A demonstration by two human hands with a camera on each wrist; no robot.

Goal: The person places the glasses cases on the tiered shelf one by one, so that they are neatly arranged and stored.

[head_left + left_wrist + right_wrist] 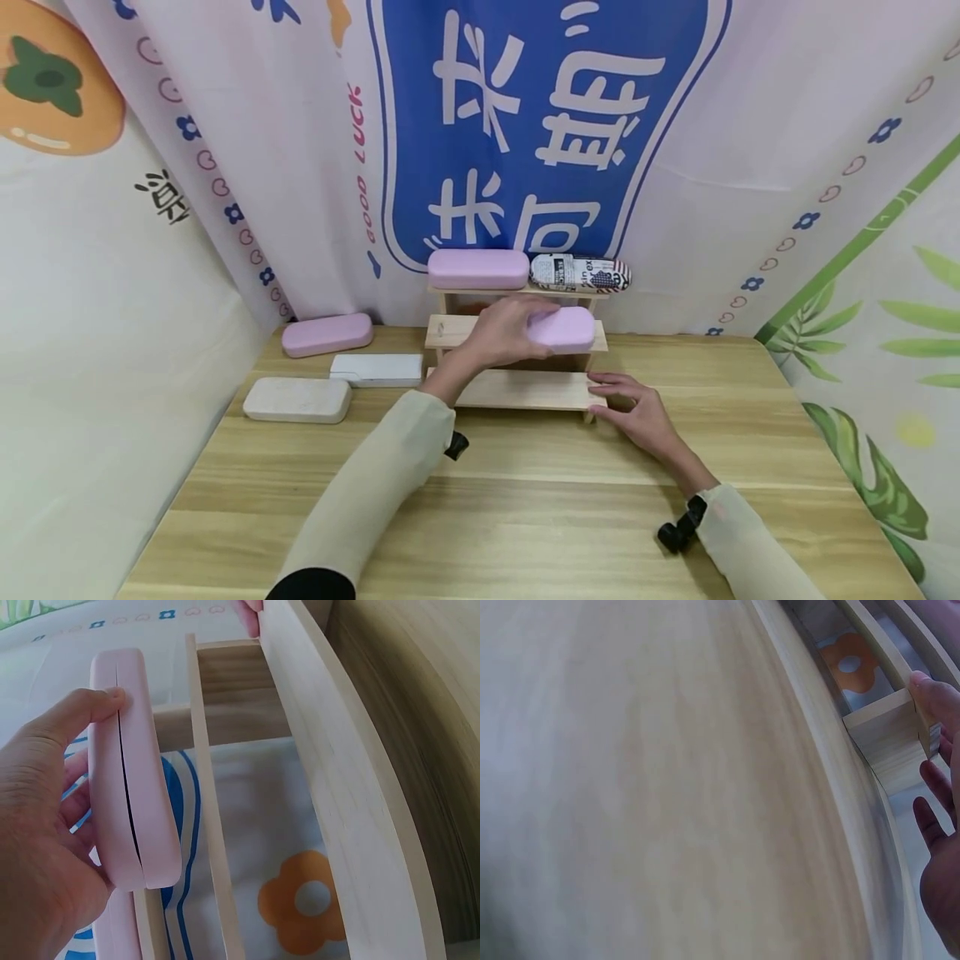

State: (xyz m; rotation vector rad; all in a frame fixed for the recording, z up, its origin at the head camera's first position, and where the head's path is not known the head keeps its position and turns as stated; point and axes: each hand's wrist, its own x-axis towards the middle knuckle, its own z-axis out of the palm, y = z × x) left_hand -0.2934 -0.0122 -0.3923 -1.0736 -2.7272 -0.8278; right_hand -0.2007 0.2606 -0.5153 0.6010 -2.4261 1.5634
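Observation:
My left hand (506, 333) grips a lilac glasses case (564, 330) close over the right part of the middle step of a wooden three-step stand (517, 389). In the left wrist view, the thumb lies across the seam of the glasses case (135, 780), whose lid is closed. At the right end of the lowest step, my right hand (637, 417) pinches the board. The right wrist view has its thumb on the board's edge, with the other fingers round the end. On the top step sit a pink case (478, 269) and a rounded case with black newspaper-like print (580, 273).
Left of the stand on the wooden table (480, 517) lie a mauve case (327, 335), a white box-shaped case (377, 370) and a whitish rounded case (297, 400). A printed curtain (300, 167) hangs right behind the stand.

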